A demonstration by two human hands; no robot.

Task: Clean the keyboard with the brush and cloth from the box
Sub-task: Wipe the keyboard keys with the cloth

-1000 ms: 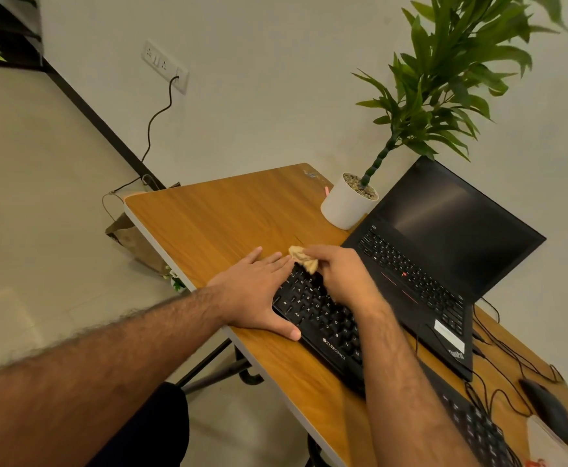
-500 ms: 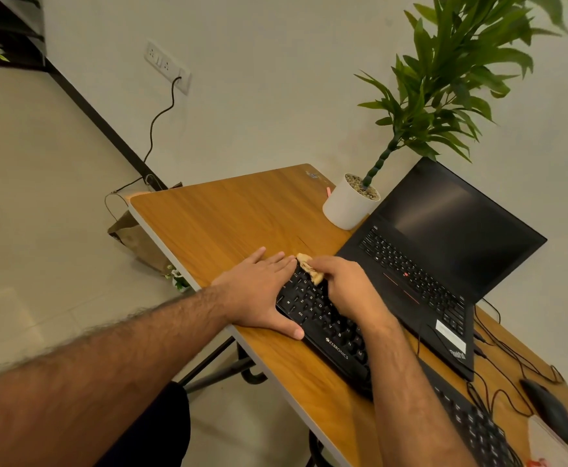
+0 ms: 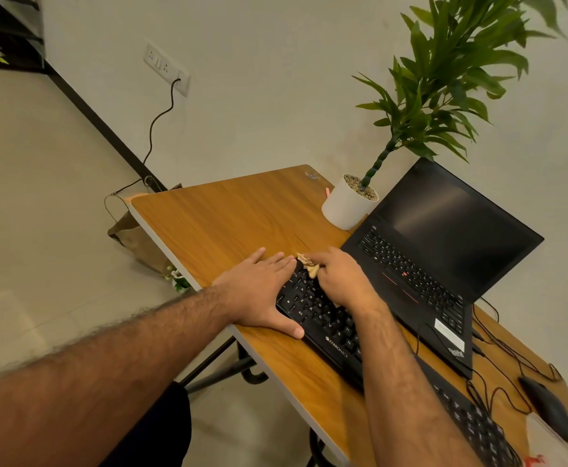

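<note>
- The keyboard [image 3: 323, 318] lies on the wooden desk [image 3: 228, 224], beside the laptop [image 3: 437, 264].
- Right hand [image 3: 345, 281] pinches a small cloth [image 3: 308, 264], seemingly touching the keys.
- Left hand [image 3: 259, 291] rests flat, fingers loosely spread, at the keyboard's end.
- Pale wall [image 3: 276, 79] behind.

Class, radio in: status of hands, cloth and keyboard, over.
Left hand flat, bracing keyboard. Right hand pinching cloth on keys. Nothing in the way.
</note>
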